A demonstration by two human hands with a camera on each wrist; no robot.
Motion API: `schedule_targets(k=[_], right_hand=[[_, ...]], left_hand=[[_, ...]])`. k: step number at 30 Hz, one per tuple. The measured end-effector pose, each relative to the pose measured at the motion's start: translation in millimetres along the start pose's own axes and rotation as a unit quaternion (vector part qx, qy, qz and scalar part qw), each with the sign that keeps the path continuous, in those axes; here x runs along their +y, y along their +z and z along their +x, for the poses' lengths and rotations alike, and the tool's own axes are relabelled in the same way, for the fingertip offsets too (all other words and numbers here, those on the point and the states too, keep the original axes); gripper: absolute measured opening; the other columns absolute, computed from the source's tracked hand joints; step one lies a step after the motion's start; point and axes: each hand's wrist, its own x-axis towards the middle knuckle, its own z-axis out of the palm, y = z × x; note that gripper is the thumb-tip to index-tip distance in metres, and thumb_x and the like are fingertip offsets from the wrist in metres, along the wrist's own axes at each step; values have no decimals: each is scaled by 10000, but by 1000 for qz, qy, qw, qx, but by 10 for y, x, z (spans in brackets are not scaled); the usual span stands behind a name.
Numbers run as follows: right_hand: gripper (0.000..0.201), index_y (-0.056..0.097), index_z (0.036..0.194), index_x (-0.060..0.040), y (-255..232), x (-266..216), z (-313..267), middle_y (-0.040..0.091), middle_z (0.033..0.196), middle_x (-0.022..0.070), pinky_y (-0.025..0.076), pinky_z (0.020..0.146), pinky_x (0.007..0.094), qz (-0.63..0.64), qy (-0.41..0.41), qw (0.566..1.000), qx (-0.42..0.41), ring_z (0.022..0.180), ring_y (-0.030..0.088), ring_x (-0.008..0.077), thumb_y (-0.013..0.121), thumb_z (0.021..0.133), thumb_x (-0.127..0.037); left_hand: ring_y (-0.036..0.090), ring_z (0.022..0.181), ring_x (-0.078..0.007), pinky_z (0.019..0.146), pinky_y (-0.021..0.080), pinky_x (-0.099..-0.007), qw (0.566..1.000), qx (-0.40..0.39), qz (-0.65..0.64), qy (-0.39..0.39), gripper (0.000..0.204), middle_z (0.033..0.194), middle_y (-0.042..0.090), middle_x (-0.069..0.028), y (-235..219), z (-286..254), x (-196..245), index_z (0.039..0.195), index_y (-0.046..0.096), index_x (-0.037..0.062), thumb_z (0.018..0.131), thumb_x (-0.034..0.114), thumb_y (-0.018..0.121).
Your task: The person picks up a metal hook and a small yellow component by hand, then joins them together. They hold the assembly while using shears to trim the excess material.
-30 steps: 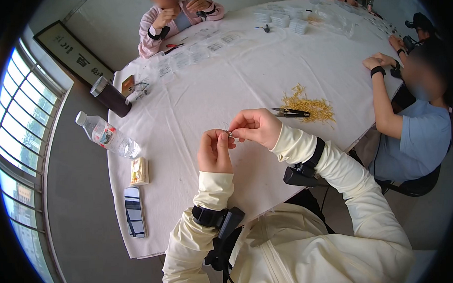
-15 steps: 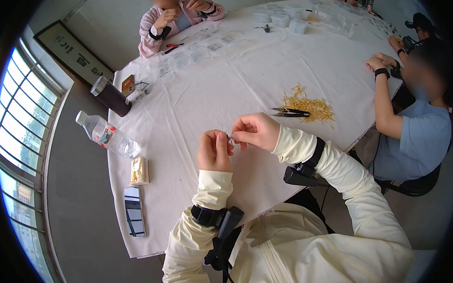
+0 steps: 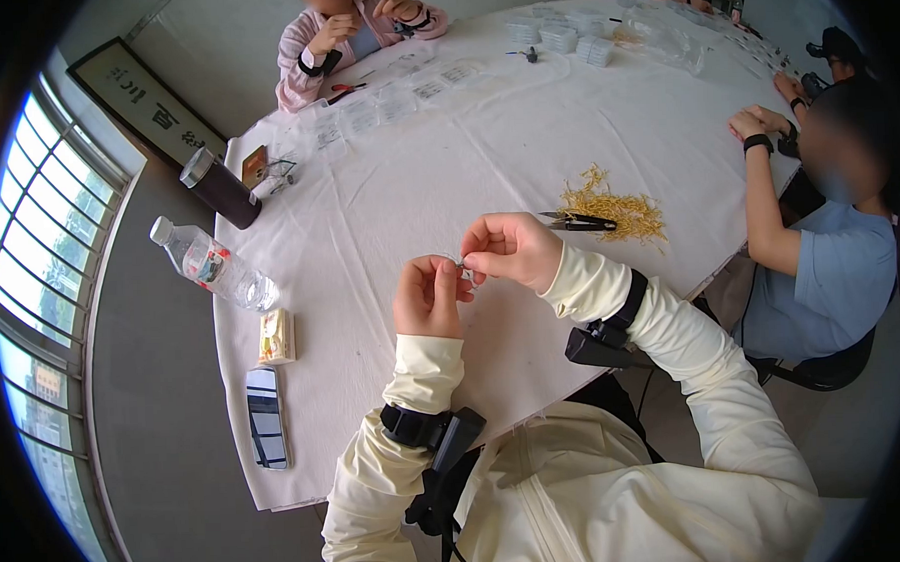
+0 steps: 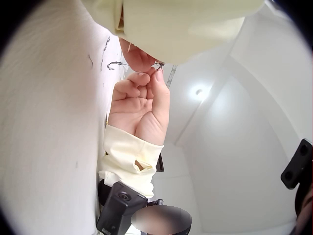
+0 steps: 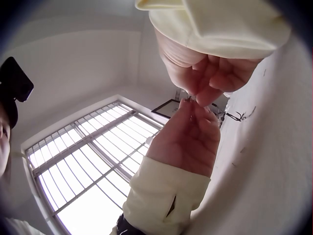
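My left hand (image 3: 429, 298) and right hand (image 3: 514, 251) meet fingertip to fingertip above the table. Between them, thumbs and forefingers pinch small dark metal pieces. In the left wrist view, a dark fishing hook (image 4: 115, 65) with several curved prongs sticks out beside the fingers. The right wrist view shows the hook (image 5: 237, 116) too, close to the left hand's (image 5: 183, 139) curled fingers. Another small dark piece (image 4: 160, 65) shows at the meeting fingertips; fingers hide most of it.
Black thread snips (image 3: 579, 223) lie against a pile of yellow strips (image 3: 616, 211) on the right. At left stand a water bottle (image 3: 212, 267), dark flask (image 3: 221, 190) and tissue pack (image 3: 277, 337), near a phone (image 3: 266, 418). Clear trays (image 3: 377, 109) lie farther back. Other people sit around the white-covered table.
My right hand dipped slightly, then rose again, its fingertips shifting at the small pieces. My left hand stays almost in place.
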Motion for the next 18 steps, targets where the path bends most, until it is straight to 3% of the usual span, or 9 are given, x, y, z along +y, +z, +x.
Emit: schedule_targets(k=[18], right_hand=[[108, 612, 933, 38, 17, -6, -16, 654, 852, 65, 521, 709, 246, -58, -35, 997, 40, 770, 626, 115, 619, 866, -47]], left_hand=[[598, 714, -109, 659, 518, -244, 1000, -22, 5, -4, 132, 849, 622, -55, 5, -5, 42, 970, 556, -10, 939, 117, 572]])
